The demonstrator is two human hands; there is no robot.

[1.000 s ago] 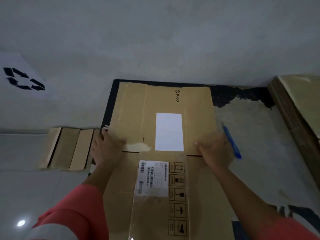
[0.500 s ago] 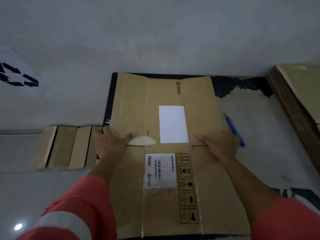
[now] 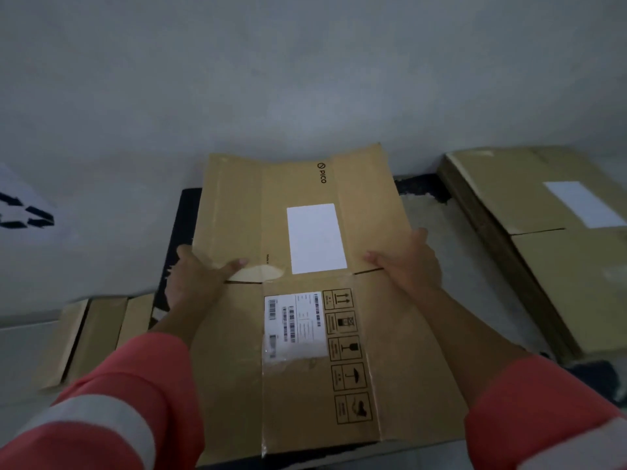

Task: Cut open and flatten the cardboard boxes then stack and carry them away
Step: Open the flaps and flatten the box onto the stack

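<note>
Both hands grip a flattened cardboard box (image 3: 383, 212) by its side edges. The left hand (image 3: 195, 278) and right hand (image 3: 409, 262) each lay a thumb on top, with the fingers mostly hidden beneath. The box sits over the black mat (image 3: 181, 228) at the wall's foot, apparently lifted clear. It is brown and creased, with a blank white label (image 3: 315, 237), a barcode label (image 3: 293, 320) and PICO print. A stack of flattened boxes (image 3: 543, 259) runs off the right edge.

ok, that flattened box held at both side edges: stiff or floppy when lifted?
Likely to hinge, not flop: the flattened box has a slit between its halves, right where the left hand and right hand grip its edges. Probably light: two edge grips seem enough to hold it. The clear tape down its near half may be slick.
</note>
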